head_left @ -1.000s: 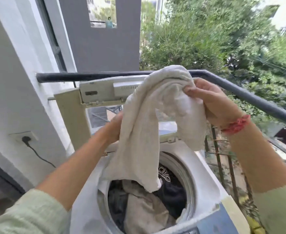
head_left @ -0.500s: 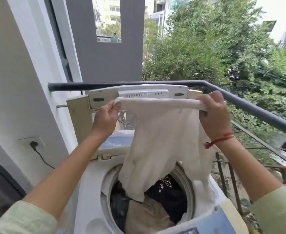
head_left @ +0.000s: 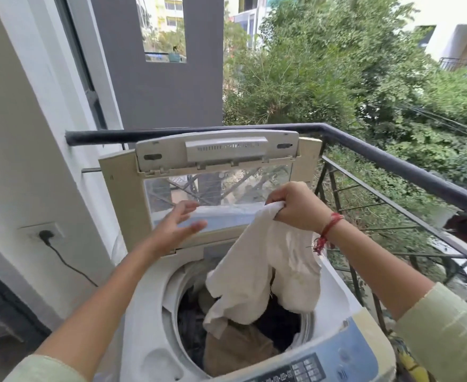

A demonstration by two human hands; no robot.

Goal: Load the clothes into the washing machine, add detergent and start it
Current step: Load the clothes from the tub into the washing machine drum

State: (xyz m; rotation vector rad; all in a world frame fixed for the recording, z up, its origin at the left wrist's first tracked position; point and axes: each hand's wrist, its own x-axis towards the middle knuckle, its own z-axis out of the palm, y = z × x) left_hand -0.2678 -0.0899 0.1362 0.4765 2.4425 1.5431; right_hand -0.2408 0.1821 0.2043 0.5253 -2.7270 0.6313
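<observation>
A top-loading washing machine [head_left: 144, 312] stands on a balcony with its lid [head_left: 216, 153] folded upright. My right hand [head_left: 295, 206] grips the top of a white garment [head_left: 260, 271], which hangs down into the round drum opening. Dark and tan clothes [head_left: 235, 351] lie in the drum beneath it. My left hand [head_left: 176, 227] hovers open in front of the lid's clear window, apart from the garment, fingers spread. The control panel [head_left: 304, 368] runs along the machine's near edge.
A dark metal railing [head_left: 392, 166] borders the balcony behind and to the right of the machine. A wall [head_left: 20, 161] stands close on the left with a socket and black plug [head_left: 45, 234]. Trees fill the space beyond the railing.
My left hand let go of the white garment and opened. My right hand lowered the garment, which now hangs bunched from that hand into the drum instead of stretched between both hands.
</observation>
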